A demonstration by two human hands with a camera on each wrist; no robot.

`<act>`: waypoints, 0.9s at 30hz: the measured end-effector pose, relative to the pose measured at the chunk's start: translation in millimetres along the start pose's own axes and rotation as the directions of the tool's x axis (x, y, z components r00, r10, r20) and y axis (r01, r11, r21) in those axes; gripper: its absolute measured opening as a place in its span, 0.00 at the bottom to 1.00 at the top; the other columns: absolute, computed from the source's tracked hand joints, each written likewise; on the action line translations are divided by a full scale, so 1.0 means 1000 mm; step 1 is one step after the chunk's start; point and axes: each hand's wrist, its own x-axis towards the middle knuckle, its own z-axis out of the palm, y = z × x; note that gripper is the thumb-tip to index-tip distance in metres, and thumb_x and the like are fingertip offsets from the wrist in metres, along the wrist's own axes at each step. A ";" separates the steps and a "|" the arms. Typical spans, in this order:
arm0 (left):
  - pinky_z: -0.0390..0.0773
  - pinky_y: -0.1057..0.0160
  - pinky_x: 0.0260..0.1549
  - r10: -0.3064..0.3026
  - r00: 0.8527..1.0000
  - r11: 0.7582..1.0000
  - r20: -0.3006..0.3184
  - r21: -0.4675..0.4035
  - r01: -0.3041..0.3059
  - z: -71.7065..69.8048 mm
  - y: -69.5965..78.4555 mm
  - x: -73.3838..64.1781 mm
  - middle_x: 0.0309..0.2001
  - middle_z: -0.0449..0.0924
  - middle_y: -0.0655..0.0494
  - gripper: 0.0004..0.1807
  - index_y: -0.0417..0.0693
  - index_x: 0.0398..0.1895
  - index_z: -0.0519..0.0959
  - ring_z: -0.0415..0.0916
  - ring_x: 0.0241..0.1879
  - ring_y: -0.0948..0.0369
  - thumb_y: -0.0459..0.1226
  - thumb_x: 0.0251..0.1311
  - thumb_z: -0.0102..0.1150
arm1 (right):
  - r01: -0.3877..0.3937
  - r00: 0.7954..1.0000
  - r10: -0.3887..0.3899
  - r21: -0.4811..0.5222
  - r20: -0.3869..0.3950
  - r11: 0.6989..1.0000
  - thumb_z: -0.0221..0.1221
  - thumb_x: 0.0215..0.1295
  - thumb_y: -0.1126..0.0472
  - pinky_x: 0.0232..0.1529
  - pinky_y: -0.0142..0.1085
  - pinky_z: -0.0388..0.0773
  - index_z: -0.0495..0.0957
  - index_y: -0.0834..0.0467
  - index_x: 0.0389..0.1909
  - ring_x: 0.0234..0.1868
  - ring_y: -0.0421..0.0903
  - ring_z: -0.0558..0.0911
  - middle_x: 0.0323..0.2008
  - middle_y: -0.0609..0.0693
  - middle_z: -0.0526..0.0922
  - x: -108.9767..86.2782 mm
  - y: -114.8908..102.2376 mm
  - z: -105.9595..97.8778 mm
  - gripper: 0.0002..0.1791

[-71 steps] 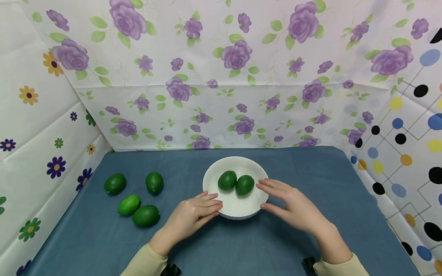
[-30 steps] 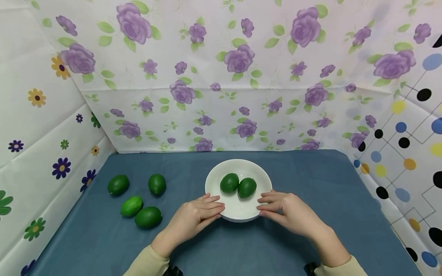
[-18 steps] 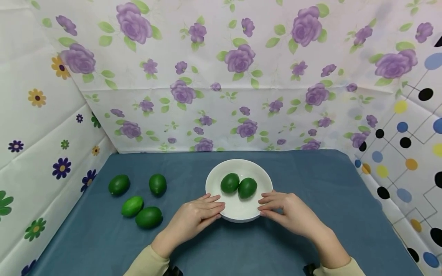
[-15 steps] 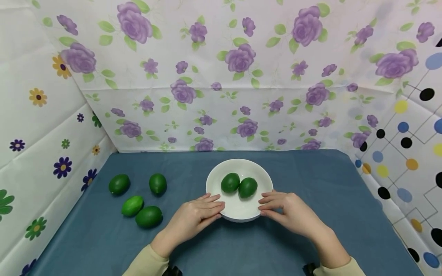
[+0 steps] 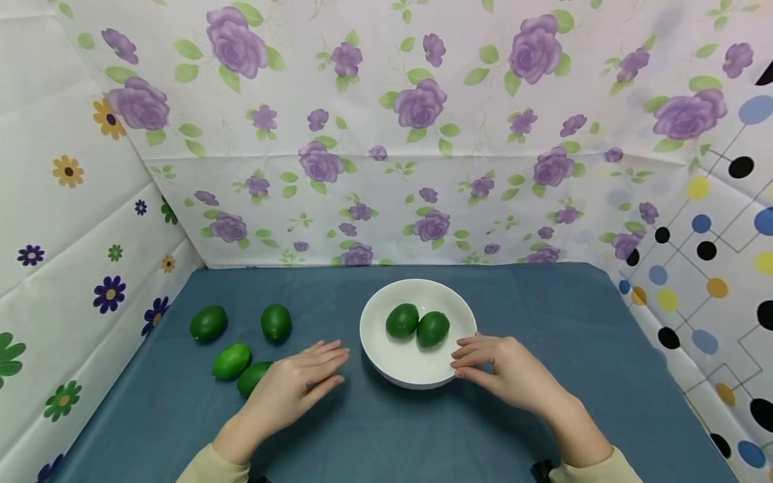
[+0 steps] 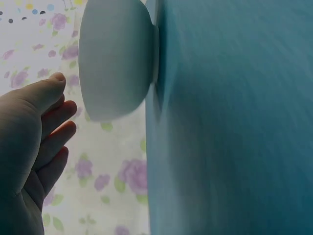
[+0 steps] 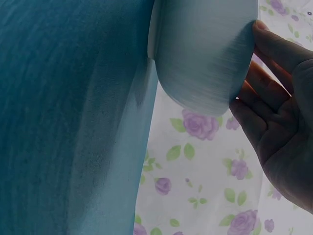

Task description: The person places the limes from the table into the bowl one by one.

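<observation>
Two dark green limes (image 5: 402,320) lie side by side in a white bowl (image 5: 418,371) on the blue cloth. My right hand (image 5: 510,372) rests its fingers on the bowl's right rim, relaxed and slightly bent; in the right wrist view the thumb tip touches the rim. My left hand (image 5: 296,384) is apart from the bowl, to its left, with fingers extended and holding nothing. It partly hides a lime (image 5: 250,377) on the cloth. In the left wrist view a gap shows between the left hand (image 6: 36,132) and the bowl (image 6: 115,58).
More limes lie at the left: a brighter one (image 5: 231,361), a dark one at the far left (image 5: 208,323) and another nearer the middle (image 5: 276,323). The blue cloth (image 5: 531,295) covers the table. A flowered sheet (image 5: 374,121) hangs behind it, with patterned sheets at both sides.
My left hand has left the bowl's rim and moved left toward the loose limes. Earlier, the right fingers settled onto the right rim. The bowl and limes have not visibly moved.
</observation>
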 end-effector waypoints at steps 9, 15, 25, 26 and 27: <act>0.82 0.51 0.61 -0.120 0.992 0.991 0.034 0.058 0.118 -0.018 -0.011 -0.029 0.62 0.86 0.56 0.26 0.51 0.63 0.88 0.83 0.63 0.56 0.40 0.61 0.79 | 0.003 1.000 -0.003 0.000 -0.001 1.000 0.73 0.69 0.56 0.70 0.52 0.76 0.94 0.46 0.47 0.63 0.49 0.85 0.48 0.34 0.90 0.000 0.000 0.001 0.09; 0.84 0.52 0.59 -0.200 0.977 0.976 0.079 0.108 0.191 -0.027 -0.018 -0.044 0.62 0.86 0.54 0.26 0.50 0.63 0.88 0.82 0.64 0.56 0.41 0.62 0.79 | -0.002 1.000 0.002 0.004 0.004 1.000 0.73 0.69 0.55 0.72 0.51 0.75 0.93 0.45 0.47 0.63 0.50 0.85 0.48 0.32 0.89 0.000 0.001 0.001 0.08; 0.85 0.49 0.57 -0.245 0.961 0.961 0.129 0.164 0.223 -0.041 -0.025 -0.060 0.62 0.86 0.55 0.26 0.49 0.63 0.88 0.83 0.63 0.54 0.41 0.61 0.79 | -0.013 1.000 0.013 0.004 0.011 1.000 0.74 0.68 0.56 0.72 0.52 0.74 0.93 0.44 0.45 0.63 0.48 0.85 0.47 0.31 0.89 0.001 0.000 -0.001 0.07; 0.84 0.48 0.57 -0.254 0.958 0.958 0.131 0.170 0.230 -0.042 -0.026 -0.062 0.62 0.86 0.55 0.26 0.50 0.63 0.88 0.83 0.63 0.54 0.41 0.61 0.79 | -0.011 1.000 0.011 0.004 0.011 1.000 0.74 0.68 0.57 0.72 0.52 0.74 0.94 0.44 0.45 0.63 0.49 0.85 0.47 0.31 0.89 0.000 0.000 -0.001 0.07; 0.84 0.48 0.57 -0.260 0.956 0.956 0.133 0.174 0.236 -0.043 -0.025 -0.063 0.62 0.86 0.55 0.26 0.50 0.63 0.88 0.83 0.63 0.54 0.41 0.61 0.80 | -0.008 1.000 0.008 0.005 0.011 1.000 0.74 0.68 0.57 0.72 0.52 0.74 0.94 0.45 0.45 0.63 0.49 0.85 0.47 0.31 0.89 0.000 0.000 -0.001 0.07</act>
